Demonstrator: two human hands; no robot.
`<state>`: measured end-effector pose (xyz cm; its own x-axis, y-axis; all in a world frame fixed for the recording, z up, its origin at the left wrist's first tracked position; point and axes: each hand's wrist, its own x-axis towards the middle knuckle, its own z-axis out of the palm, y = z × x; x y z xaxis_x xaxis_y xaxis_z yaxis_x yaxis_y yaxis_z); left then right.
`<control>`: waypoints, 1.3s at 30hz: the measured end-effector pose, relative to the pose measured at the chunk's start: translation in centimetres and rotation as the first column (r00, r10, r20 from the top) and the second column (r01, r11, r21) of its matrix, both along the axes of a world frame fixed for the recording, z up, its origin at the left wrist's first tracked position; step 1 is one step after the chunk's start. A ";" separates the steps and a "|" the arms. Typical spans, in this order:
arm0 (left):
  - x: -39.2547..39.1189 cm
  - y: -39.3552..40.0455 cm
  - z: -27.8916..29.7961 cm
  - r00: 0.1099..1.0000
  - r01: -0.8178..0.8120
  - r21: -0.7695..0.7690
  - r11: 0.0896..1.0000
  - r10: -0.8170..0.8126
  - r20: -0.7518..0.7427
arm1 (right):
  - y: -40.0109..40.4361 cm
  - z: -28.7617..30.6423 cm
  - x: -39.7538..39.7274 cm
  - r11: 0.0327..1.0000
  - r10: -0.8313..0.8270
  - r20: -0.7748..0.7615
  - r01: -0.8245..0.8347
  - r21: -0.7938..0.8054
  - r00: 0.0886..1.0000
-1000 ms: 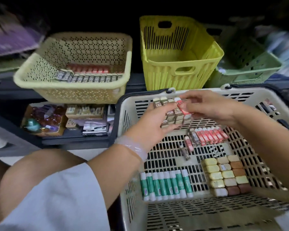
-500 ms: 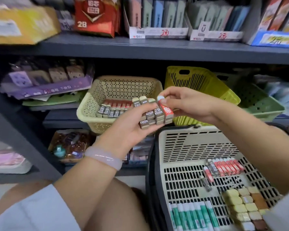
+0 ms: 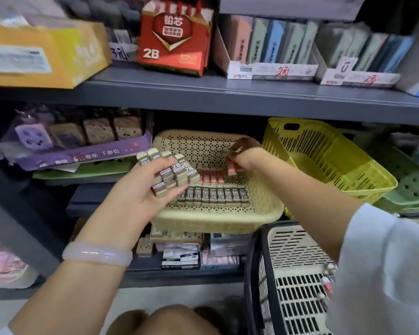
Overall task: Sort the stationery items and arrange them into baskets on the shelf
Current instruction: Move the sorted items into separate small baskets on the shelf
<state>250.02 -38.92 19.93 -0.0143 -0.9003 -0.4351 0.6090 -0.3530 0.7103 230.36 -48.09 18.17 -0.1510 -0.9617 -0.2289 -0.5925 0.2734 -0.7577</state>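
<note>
Right now the left hand (image 3: pixel 141 194) grips a stacked bundle of brown 2B lead boxes (image 3: pixel 171 172), fingers curled round it, held just over the near-left rim of the beige perforated basket (image 3: pixel 264 209) on the shelf. Ahead and to the right of it, the right hand (image 3: pixel 243 155) reaches deep into that basket and pinches a single red lead box (image 3: pixel 231 168) at the right end of the red row (image 3: pixel 209 176); a brown row (image 3: pixel 212 197) lies nearer, just beyond the left fingers. The likeliest trouble, as I judge it, is the bundle: it is loosely stacked and clamped from only two sides, so any slackening of the left fingers could spill boxes across both rows. The red box could also tip the row's end if pushed in crooked. Below the right forearm sits the cream shopping basket (image 3: pixel 298 240), and to the right of the right hand a yellow basket (image 3: pixel 324 160)
</note>
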 end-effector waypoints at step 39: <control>2.0 -2.1 -0.9 0.976 -0.004 -0.174 0.985 0.042 0.214 | 8.8 -0.8 7.1 0.644 0.730 -0.264 -0.764 -0.045 0.631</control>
<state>252.06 -40.99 19.02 0.0845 -0.9607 -0.2644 0.4410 -0.2019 0.8745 237.45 -39.33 17.35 0.6079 -0.7821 -0.1369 -0.6864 -0.4310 -0.5858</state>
